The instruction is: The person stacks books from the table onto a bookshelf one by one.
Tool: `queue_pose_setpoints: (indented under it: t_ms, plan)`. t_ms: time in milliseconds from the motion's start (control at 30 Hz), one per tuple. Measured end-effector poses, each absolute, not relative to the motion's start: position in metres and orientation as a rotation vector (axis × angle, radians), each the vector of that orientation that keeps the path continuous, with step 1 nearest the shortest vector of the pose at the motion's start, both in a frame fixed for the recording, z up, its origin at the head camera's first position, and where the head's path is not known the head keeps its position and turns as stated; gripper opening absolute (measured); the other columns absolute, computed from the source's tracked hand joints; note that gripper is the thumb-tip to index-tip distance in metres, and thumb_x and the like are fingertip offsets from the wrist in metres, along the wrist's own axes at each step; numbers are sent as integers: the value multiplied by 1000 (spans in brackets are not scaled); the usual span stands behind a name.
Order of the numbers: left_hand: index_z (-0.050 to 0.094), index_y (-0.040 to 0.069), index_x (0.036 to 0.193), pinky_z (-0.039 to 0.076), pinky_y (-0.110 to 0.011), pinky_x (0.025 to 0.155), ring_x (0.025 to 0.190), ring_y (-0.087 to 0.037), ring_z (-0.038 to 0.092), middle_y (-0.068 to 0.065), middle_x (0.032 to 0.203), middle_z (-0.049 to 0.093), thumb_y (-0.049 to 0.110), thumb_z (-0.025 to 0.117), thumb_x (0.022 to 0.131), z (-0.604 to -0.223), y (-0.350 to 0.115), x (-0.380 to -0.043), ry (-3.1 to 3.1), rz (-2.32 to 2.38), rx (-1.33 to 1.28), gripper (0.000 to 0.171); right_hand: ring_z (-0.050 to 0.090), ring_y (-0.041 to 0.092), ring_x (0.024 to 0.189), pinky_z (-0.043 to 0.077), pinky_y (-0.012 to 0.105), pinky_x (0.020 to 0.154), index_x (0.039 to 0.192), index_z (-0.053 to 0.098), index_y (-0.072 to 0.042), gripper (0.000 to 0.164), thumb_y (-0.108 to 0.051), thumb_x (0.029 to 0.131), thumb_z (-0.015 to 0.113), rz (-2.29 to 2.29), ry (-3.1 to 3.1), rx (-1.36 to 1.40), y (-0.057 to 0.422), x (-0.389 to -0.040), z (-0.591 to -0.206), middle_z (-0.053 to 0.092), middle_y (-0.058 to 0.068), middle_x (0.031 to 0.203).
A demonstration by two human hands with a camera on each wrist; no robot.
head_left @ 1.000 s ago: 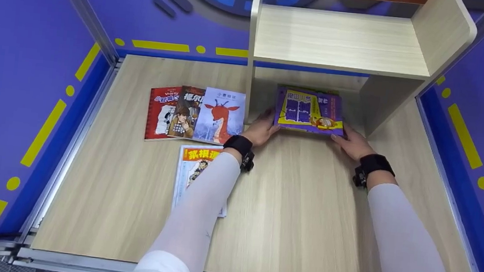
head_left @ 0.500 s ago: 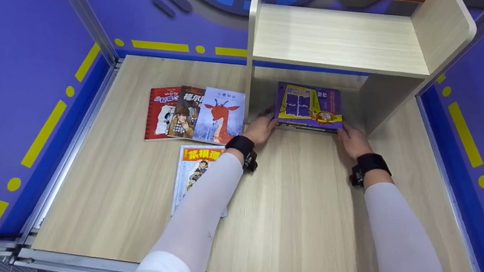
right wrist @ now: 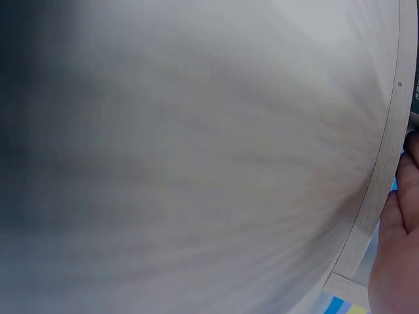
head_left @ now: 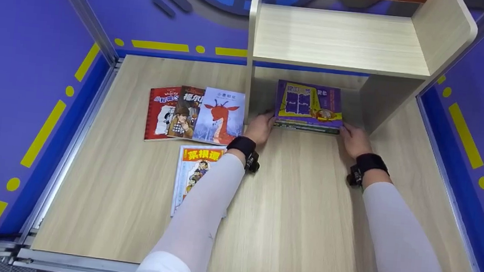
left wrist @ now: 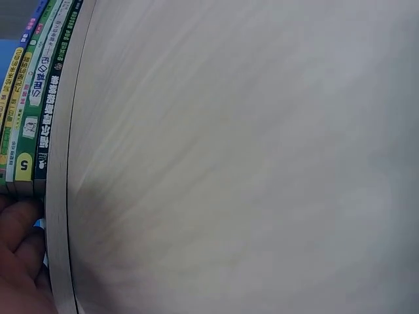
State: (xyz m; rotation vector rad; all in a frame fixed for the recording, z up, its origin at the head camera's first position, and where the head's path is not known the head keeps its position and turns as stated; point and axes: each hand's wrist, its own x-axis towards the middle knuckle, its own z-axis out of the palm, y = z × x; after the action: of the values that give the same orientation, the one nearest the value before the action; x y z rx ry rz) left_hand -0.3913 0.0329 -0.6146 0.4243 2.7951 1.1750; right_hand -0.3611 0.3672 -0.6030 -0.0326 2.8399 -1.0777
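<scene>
A stack of several books (head_left: 309, 102) lies flat in the lower bay of the bookshelf, a purple and yellow cover on top. Its spines (left wrist: 33, 98), green and black among them, face the near side in the left wrist view. My left hand (head_left: 259, 128) holds the stack's left end, fingers bent against it beside the shelf's side panel. At the opposite end, my right hand (head_left: 355, 140) grips the near right corner, thumb toward the front. In the right wrist view, my right hand (right wrist: 399, 222) shows only at the edge, by a pale board edge.
The pale wooden bookshelf (head_left: 344, 39) stands at the back right, its middle board above the stack. Left of it, a red book (head_left: 159, 114), a brown one (head_left: 183, 121) and a deer-cover book (head_left: 221, 116) overlap. A comic-style book (head_left: 187, 170) lies partly under my left forearm.
The stack has slid a little deeper into the lower bay, and more of its near spines show. Both hands have followed it, the right one shifting slightly inward.
</scene>
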Motion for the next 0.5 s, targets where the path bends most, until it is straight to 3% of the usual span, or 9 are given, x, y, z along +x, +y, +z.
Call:
queue_pose_setpoints:
  t_ms: [267,500]
  plan:
    - [66,11,144,51,-42,114,133,-30,66,-12,139,72,28,42,116,-613,33,-391,2808,1161,407,40,48,48,147,36,60,124,154,53,1,51,-31,117,38,-1101,2861,-23,366,-360,-602,54,29,154]
    - [65,12,145,52,-41,113,132,-30,67,-12,140,72,29,41,117,-613,33,-390,2808,1153,394,41,43,48,151,33,61,126,158,46,1,55,-35,118,33,-1098,2812,4,368,-359,-603,49,29,159]
